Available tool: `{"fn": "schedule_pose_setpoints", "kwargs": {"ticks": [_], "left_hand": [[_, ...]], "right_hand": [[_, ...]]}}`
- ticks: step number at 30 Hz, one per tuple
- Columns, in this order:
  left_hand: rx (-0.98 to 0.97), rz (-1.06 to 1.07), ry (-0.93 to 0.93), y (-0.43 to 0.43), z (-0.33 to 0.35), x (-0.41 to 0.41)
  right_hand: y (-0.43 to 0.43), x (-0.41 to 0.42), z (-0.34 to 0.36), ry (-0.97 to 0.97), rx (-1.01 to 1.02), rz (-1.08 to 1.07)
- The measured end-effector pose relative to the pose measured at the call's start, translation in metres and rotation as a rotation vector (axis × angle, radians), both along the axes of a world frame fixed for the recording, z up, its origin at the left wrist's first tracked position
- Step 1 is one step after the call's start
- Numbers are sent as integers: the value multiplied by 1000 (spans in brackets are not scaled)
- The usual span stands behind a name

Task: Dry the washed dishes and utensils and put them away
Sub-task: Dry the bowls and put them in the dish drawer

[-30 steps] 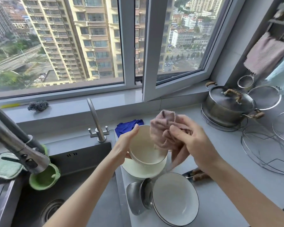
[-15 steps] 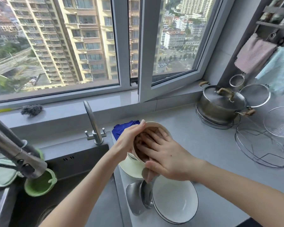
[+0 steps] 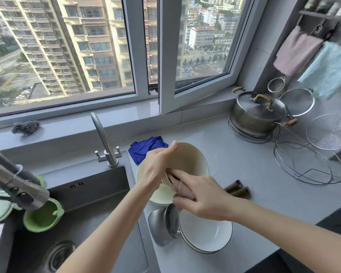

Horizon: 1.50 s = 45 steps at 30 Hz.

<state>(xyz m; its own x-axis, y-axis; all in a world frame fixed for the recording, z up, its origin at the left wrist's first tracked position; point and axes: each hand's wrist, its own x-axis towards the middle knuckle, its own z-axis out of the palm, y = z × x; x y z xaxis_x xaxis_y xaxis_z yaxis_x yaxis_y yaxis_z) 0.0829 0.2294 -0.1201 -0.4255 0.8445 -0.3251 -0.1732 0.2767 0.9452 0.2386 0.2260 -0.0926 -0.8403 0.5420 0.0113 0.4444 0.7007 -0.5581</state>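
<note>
Step in hand: we're wiping the inside of the cream ceramic bowl (image 3: 187,160). It's off the grey countertop (image 3: 264,184) and tilted with its mouth toward us. We hold it over a second cream bowl (image 3: 159,196) that sits just right of the dark sink (image 3: 87,203).

Left hand (image 3: 156,168) is clamped on the near-left rim, thumb tip up on the edge. We can't tell how the other fingers lie. Right hand (image 3: 203,196) has its fingers closed round the bunched pink-brown ribbed cloth (image 3: 182,189), pushing it against the lower inner wall.

To do this well, our view:
- Rotate the bowl with the left hand and press the cloth throughout, so wall and base get covered, not one patch.
- Then do the rim and outside, foot ring too; water likely collects there.
- Glaze is probably slick when wet, so grip the rim firmly and stay low over the counter.
- Watch the right forearm: the stack of white dark-rimmed bowls (image 3: 205,237) and the leaning stainless steel pieces (image 3: 159,227) sit directly below it.
</note>
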Motion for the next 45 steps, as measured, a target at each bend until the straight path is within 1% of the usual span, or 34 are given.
{"fn": "schedule_pose_setpoints", "kwargs": {"ticks": [2, 3, 4, 5, 6, 7, 8, 10, 12, 15, 17, 18, 20, 21, 22, 23, 24, 25, 26, 28, 29, 31, 32, 34, 36, 38, 39, 40, 41, 42, 43, 45], "left_hand": [[85, -1, -29, 0, -5, 5], [111, -9, -34, 2, -9, 6], [104, -23, -37, 1, -9, 7], [73, -45, -44, 1, -8, 4], [20, -80, -56, 0, -5, 0], [-47, -130, -78, 0, -2, -6], [-118, -201, -88, 1, 1, -14], [-234, -398, -32, 3, 9, -26], [-291, -559, 4, 5, 22, -29], [-251, -559, -43, 7, 26, -33], [-133, -493, -92, 0, 21, -28], [-42, -444, -125, -7, 12, -22], [132, -324, -193, -22, 1, 0], [174, -233, -212, -24, -1, 9], [176, -156, -217, -24, 0, 13], [135, -116, -195, -22, 1, 12], [66, -126, -165, -21, 4, 7], [-15, -183, -123, -20, 4, -3], [-96, -312, -55, -18, 7, -13], [-217, -662, 129, -12, 19, -24], [-249, -757, 181, -8, 26, -27], [-282, -759, 159, 0, 35, -33], [-262, -725, 104, 1, 36, -35], [-154, -622, -61, -5, 24, -34], [-24, -462, -146, -22, 3, -17], [96, -227, -175, -33, -7, 8], [117, -127, -191, -33, -8, 14], [104, -65, -196, -29, -8, 16], [63, -54, -182, -25, -6, 11], [0, -93, -146, -22, -3, 3], [-82, -167, -103, -21, -1, -5], [-273, -379, -4, -18, 5, -16]], "right_hand": [[-7, -9, -1, 201, -268, -160], [-9, -13, -4, 261, -345, -206], [-12, -15, -6, 288, -364, -227], [-14, -14, -8, 282, -322, -215], [-14, -11, -11, 250, -229, -170], [-12, -4, -14, 197, -93, -87], [-8, 3, -15, 147, 50, 19], [3, 17, -18, 69, 285, 225], [14, 22, -22, 51, 445, 331], [20, 17, -22, 70, 604, 356], [27, 19, -26, 92, 706, 334], [28, 20, -28, 127, 701, 281], [22, 16, -31, 193, 627, 137], [16, 11, -32, 204, 597, 86], [10, 5, -34, 205, 571, 48], [5, 2, -35, 191, 526, 44], [2, 2, -35, 172, 477, 88], [3, 7, -35, 144, 432, 183], [8, 16, -34, 101, 409, 310], [15, 28, -31, 19, 492, 527], [16, 29, -30, 2, 546, 564], [21, 25, -32, 3, 625, 554], [25, 24, -33, 10, 668, 538], [29, 25, -35, 30, 712, 465], [29, 26, -36, 128, 626, 315], [18, 16, -38, 209, 544, 179], [9, 8, -42, 232, 502, 125], [1, 1, -44, 255, 458, 73], [-4, -4, -46, 271, 410, 31], [-6, -5, -47, 270, 373, 21], [-7, -2, -48, 262, 368, 61], [-5, 13, -49, 223, 394, 241]]}}
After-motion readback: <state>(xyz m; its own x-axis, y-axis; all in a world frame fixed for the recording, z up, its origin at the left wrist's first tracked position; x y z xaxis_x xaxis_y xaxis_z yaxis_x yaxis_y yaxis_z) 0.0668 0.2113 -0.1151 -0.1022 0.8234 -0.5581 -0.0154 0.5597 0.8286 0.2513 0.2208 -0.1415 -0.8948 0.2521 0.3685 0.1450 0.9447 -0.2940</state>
